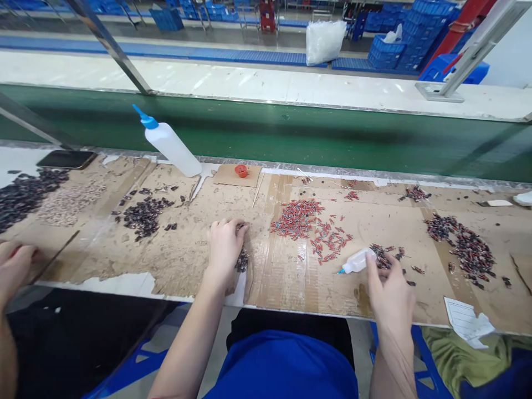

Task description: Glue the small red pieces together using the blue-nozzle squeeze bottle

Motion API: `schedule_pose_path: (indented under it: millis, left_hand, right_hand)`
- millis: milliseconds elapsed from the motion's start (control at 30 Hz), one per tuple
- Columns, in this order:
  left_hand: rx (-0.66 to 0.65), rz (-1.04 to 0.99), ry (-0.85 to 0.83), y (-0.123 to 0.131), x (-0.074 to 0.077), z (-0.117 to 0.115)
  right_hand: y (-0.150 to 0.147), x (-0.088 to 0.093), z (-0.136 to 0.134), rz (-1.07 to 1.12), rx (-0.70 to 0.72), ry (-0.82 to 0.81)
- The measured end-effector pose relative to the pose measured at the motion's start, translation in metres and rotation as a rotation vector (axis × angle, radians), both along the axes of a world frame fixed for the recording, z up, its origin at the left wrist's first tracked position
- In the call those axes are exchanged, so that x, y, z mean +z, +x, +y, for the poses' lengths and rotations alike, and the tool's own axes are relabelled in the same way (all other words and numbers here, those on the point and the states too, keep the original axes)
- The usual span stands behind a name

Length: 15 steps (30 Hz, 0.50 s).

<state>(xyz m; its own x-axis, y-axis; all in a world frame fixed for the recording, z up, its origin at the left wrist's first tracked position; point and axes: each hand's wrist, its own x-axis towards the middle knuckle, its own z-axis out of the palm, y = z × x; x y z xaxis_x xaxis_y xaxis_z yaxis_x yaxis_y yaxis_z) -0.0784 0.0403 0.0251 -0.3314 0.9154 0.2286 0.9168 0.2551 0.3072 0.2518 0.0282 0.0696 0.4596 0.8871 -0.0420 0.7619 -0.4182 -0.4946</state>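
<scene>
My left hand [224,246] is closed, thumb and fingers pinched at a small black part [240,225]. Under and beside it lies a small pile of black parts [241,260]. My right hand [390,291] has its fingers curled at the base of a small clear squeeze bottle [354,262], whose blue tip points down and left. Some dark-and-red parts [384,256] lie around those fingertips. Between my hands are loose red parts with metal ends [297,219], heaped at the left and scattered toward the bottle.
Further right sits a heap of black-and-red parts [465,249] near torn paper [467,321]. A large white bottle [174,148] leans at the back, beside a red cap [240,170]. At left are black parts [145,216], a phone [66,159] and another person's hand [16,266].
</scene>
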Motion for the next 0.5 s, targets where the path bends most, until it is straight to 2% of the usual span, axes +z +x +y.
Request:
schedule_pose_path:
  millis: [133, 233, 300, 367, 433, 500]
  left_hand:
    - [-0.04, 0.03, -0.025, -0.002, 0.001, 0.006]
    - [-0.15, -0.058, -0.003, 0.007, 0.006, 0.003]
    - [-0.272, -0.164, 0.031, 0.022, 0.01, -0.004]
    - [-0.417, -0.283, 0.075, 0.042, 0.009, -0.014]
    - [-0.544, -0.378, 0.082, 0.065, 0.004, -0.025]
    - [-0.586, -0.426, 0.087, 0.083, -0.004, -0.035]
  right_hand:
    - [-0.014, -0.007, 0.02, -0.052, 0.074, -0.052]
    - [-0.011, -0.011, 0.028, 0.019, 0.061, -0.007]
    - [-0.007, -0.01, 0.026, 0.248, 0.051, 0.026]
    - [-0.006, -0.007, 0.02, 0.609, 0.073, 0.026]
    - [-0.011, -0.004, 0.012, 0.957, 0.094, 0.013]
    - [-0.02, -0.004, 0.005, 1.181, 0.072, 0.002]
